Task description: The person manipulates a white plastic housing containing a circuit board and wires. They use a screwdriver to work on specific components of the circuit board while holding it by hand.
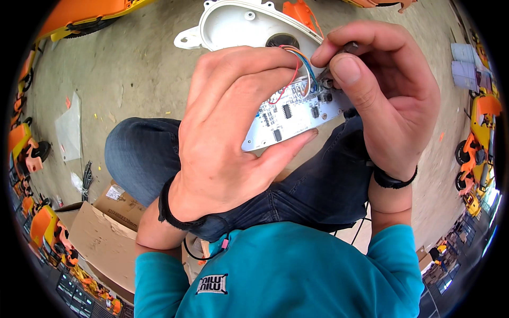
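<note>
A white circuit board (302,114) with black chips is in my left hand (222,127), thumb along its lower edge and fingers over its upper left. Red, white, orange and blue wires (303,59) run from the board up to a dark round part (282,40) in a white plastic housing (228,26) beyond it. My right hand (384,85) is closed in a pinch on a slim tool with a dark end (348,47). The tool's thin lower part points at the board's upper right corner, beside the wires. Fingers partly hide the tool, so its exact kind does not show.
Under the board are my jeans-clad legs (143,153). An opened cardboard box (106,228) stands at the lower left, with a clear plastic sheet (69,127) on the concrete floor. Orange and yellow ride-on toy vehicles (480,132) line both sides. An orange part (299,15) lies behind the housing.
</note>
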Motion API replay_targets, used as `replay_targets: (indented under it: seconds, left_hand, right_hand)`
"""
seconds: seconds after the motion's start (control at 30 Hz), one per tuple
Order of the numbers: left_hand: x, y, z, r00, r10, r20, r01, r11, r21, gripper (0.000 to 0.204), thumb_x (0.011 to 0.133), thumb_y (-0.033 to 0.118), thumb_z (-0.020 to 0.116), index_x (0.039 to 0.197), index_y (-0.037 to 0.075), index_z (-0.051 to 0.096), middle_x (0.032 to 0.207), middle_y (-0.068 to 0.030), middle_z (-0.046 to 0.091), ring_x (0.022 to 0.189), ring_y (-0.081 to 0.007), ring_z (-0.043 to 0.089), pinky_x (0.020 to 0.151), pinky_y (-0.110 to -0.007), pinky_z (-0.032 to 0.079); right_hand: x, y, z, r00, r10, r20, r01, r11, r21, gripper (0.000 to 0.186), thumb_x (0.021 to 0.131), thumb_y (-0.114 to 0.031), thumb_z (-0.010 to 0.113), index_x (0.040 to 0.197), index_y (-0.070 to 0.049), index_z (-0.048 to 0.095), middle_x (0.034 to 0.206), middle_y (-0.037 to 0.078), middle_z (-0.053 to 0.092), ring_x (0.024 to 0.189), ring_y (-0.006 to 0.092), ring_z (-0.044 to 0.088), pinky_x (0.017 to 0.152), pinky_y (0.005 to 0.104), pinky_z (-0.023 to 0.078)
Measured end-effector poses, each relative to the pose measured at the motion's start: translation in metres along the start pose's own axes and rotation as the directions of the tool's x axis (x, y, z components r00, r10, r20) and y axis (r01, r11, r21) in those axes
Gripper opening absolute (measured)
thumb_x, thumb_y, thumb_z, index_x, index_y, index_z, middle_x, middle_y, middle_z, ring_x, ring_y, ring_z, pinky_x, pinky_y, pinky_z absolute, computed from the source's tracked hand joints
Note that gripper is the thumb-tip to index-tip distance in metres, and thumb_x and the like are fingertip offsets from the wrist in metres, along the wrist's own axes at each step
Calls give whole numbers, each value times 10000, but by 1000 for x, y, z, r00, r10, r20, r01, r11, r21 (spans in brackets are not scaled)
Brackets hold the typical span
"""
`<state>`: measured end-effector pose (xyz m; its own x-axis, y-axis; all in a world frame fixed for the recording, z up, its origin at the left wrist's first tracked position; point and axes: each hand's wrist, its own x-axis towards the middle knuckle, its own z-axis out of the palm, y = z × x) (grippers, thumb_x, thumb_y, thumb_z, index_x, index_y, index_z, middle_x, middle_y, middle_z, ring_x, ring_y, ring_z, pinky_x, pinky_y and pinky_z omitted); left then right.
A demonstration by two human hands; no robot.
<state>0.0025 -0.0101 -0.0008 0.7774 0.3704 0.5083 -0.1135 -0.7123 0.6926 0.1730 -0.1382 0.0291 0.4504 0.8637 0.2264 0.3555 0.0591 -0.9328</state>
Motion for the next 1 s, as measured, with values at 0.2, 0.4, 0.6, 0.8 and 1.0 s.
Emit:
replay_targets:
  seconds: [0.2, 0.4, 0.6, 0.8, 1.0]
  left_hand:
    - [0, 1, 0, 1000, 4, 17, -5, 1000, 19, 587, 625, 93, 906, 1148, -28, 668, 1213, -187, 673, 1102, -320, 638, 969, -404, 503]
    - [0, 2, 0, 1000, 5, 16, -6, 1000, 27, 582, 632, 100, 905, 1149, -25, 669, 1221, -186, 674, 1104, -319, 637, 970, -406, 499]
    - [1, 1, 0, 1000, 11, 20, -11, 1000, 26, 584, 633, 100, 905, 1152, -22, 668, 1224, -185, 677, 1104, -319, 635, 970, -410, 495]
    - [1, 1, 1, 1000, 10, 16, -11, 1000, 17, 582, 636, 101, 906, 1154, -20, 667, 1221, -185, 680, 1101, -321, 635, 970, -412, 493]
    - [0, 1, 1, 1000, 15, 12, -15, 1000, 25, 579, 638, 105, 907, 1151, -19, 669, 1212, -185, 681, 1096, -322, 639, 970, -414, 497]
  right_hand:
    - [0, 2, 0, 999, -31, 10, 30, 998, 51, 220, 996, -66, 663, 1188, 36, 631, 1019, 112, 721, 946, 130, 672, 841, 236, 530]
    - [1, 1, 2, 999, -43, -3, 43, 992, 120, 220, 994, -63, 667, 1189, 32, 632, 1014, 107, 719, 949, 128, 670, 843, 238, 530]
    - [0, 5, 3, 996, -89, 4, 87, 979, 186, 220, 997, -76, 671, 1188, 26, 633, 1020, 104, 721, 959, 130, 672, 855, 239, 533]
    - [0, 3, -2, 1000, -22, 5, 22, 998, 60, 219, 999, -81, 669, 1189, 23, 633, 1017, 100, 724, 938, 122, 665, 839, 233, 530]
    - [-1, -1, 0, 1000, -2, -12, 3, 996, 89, 216, 998, -73, 664, 1190, 21, 631, 1018, 100, 724, 929, 114, 660, 813, 221, 520]
